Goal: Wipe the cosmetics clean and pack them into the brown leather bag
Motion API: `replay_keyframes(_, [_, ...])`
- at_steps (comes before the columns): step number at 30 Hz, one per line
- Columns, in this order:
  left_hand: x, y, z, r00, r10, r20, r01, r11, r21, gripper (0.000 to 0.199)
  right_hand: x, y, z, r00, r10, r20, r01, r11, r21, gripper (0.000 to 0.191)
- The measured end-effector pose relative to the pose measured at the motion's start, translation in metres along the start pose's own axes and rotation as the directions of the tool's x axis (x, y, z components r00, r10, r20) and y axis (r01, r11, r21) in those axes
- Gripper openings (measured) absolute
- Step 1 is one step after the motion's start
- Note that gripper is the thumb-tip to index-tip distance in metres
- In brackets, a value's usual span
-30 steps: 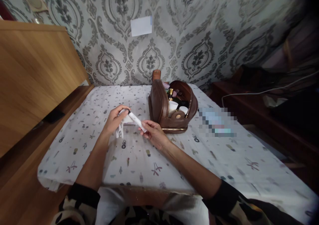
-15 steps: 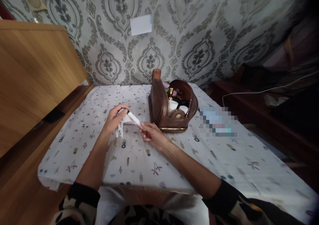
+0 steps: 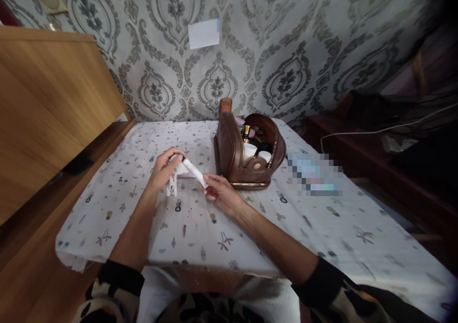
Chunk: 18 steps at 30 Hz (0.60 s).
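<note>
A slim white tube [image 3: 194, 171] with a dark end is held between my two hands above the table. My left hand [image 3: 165, 169] is closed on its dark upper end, and a crumpled white cloth [image 3: 172, 184] hangs beneath that hand. The fingertips of my right hand [image 3: 220, 192] pinch the tube's lower right end. Just right of my hands stands an open brown toiletry bag [image 3: 228, 146], with white containers and a gold-topped bottle [image 3: 246, 133] inside.
A patterned white cloth covers the table [image 3: 200, 237]. Right of the bag lies a pixelated flat object [image 3: 315, 174]. A wooden cabinet [image 3: 53, 108] stands at the left. Behind the table is a patterned wall with a white card [image 3: 203, 34]. A pale cable [image 3: 386, 131] runs at the right.
My right hand has shifted slightly right along with the tube's lower end, and more of the tube shows between my hands. The whole view has moved slightly.
</note>
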<state>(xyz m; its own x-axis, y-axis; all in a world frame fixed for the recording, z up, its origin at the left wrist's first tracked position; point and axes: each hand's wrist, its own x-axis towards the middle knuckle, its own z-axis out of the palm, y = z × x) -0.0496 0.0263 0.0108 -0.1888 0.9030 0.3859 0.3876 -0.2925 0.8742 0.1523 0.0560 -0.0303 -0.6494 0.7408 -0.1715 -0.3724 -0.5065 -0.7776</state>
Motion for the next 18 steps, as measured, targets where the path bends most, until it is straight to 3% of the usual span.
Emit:
replay_keyframes(5, [0.0007, 0.0007, 0.0001, 1.000, 0.009, -0.006, -0.008, 1.000, 0.027, 0.027, -0.0012, -0.0020, 0.0023, 1.000, -0.013, -0.012, 0.013, 1.000, 0.006, 0.045])
replay_keyframes(11, [0.0000, -0.0007, 0.0002, 1.000, 0.000, -0.002, 0.000, 1.000, -0.009, 0.028, 0.0002, -0.0007, 0.0022, 0.996, 0.084, 0.025, -0.084, 0.996, -0.022, 0.044])
replay_keyframes(18, [0.0012, -0.0014, 0.0000, 1.000, 0.002, -0.014, -0.002, 1.000, -0.014, 0.028, -0.0026, -0.0028, 0.0033, 0.999, 0.030, 0.019, -0.028, 0.998, -0.064, 0.050])
